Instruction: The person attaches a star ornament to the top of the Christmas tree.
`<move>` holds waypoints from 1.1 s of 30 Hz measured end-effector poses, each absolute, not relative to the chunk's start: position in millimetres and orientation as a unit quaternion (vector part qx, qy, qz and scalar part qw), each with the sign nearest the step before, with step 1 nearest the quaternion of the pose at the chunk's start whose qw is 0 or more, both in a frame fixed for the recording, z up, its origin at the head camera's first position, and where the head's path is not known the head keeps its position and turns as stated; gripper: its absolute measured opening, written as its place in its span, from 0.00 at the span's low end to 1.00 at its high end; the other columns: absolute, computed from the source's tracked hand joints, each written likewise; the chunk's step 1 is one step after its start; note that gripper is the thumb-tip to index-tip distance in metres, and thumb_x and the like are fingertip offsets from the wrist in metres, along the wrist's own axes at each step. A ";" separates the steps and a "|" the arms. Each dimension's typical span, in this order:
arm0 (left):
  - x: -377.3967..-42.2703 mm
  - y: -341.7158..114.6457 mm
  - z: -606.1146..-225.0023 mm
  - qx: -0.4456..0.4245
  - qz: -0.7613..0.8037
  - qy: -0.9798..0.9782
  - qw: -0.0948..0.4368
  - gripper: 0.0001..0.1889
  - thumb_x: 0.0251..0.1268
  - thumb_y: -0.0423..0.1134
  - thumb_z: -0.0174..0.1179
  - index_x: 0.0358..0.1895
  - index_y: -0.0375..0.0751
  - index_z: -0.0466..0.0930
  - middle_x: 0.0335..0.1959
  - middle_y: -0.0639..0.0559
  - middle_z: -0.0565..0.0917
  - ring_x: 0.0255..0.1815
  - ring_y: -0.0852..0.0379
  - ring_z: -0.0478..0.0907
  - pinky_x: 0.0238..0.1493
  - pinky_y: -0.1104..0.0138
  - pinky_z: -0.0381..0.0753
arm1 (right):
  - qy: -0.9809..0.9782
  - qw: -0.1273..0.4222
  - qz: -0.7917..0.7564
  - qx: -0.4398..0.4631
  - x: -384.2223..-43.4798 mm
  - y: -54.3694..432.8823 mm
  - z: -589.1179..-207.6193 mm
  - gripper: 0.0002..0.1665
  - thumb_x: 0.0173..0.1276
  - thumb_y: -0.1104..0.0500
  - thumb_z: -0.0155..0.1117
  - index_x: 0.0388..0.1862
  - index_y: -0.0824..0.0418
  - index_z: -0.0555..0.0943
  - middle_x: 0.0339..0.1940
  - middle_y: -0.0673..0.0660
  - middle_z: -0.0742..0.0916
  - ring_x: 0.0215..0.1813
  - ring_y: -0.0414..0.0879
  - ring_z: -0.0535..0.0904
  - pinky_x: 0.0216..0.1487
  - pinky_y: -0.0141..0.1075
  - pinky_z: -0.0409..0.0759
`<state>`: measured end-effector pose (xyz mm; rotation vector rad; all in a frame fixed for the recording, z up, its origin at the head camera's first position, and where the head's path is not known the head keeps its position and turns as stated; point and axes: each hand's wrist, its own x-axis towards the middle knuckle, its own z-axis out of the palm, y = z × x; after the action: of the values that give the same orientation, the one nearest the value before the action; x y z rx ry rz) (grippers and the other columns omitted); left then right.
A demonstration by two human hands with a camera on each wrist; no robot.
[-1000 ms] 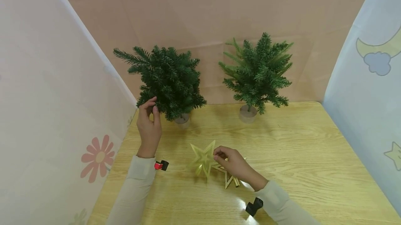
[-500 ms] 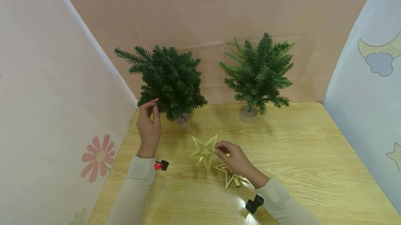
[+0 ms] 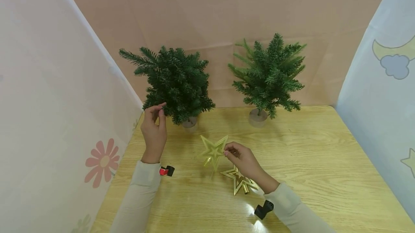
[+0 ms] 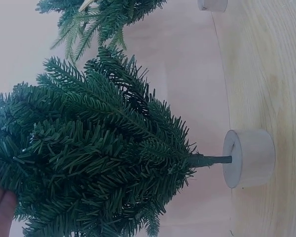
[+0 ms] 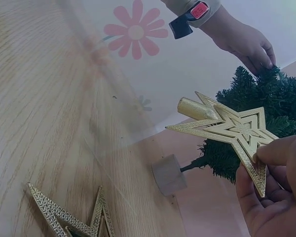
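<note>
My right hand (image 3: 241, 159) pinches one point of a gold star tree topper (image 3: 214, 151), raised over the table. The right wrist view shows its hollow cut-out arms and the tubular socket (image 5: 197, 108) at the lower end. A second gold star topper (image 3: 239, 180) lies on the table under my right wrist. Over at the left, my left hand (image 3: 154, 134) pinches the tip of the small artificial Christmas tree (image 3: 178, 83) between thumb and fingers. The tree leans toward the hand, and its round pale base (image 4: 254, 159) stands on the table.
Another small artificial tree (image 3: 270, 76) stands upright at the back right on a round base (image 3: 258, 117). Fabric walls enclose the wooden table (image 3: 311, 175) at the back and both sides. A black wrist camera (image 3: 264, 209) sits at the right cuff.
My right hand has lifted the star topper up and slightly toward the trees, uncovering more of the second star. My left hand has stayed at the left tree.
</note>
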<state>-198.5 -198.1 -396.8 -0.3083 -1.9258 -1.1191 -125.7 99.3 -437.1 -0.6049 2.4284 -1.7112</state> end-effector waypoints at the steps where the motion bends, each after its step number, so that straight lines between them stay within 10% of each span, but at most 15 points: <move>1: -198.7 -198.6 -397.3 -0.123 -0.451 -0.772 0.430 0.08 0.74 0.31 0.52 0.51 0.34 0.75 0.52 0.48 0.83 0.48 0.51 0.83 0.56 0.66 0.79 | 0.799 0.053 -0.564 -0.199 -125.7 99.4 -436.2 0.09 0.74 0.65 0.57 0.48 0.69 0.79 0.43 0.65 0.84 0.46 0.55 0.80 0.47 0.40 0.82; 33: -199.6 -205.8 -402.1 -0.105 -0.467 -0.766 0.428 0.09 0.74 0.33 0.53 0.50 0.31 0.76 0.48 0.47 0.85 0.47 0.52 0.83 0.51 0.72 0.80 | 0.780 0.007 -0.599 -0.182 -147.0 94.9 -424.3 0.11 0.74 0.63 0.58 0.50 0.69 0.79 0.44 0.68 0.83 0.46 0.56 0.80 0.48 0.37 0.81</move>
<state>-199.6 -205.8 -402.1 -0.2629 -1.9132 -1.1671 -147.0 94.9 -424.3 -0.5704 2.4375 -1.8735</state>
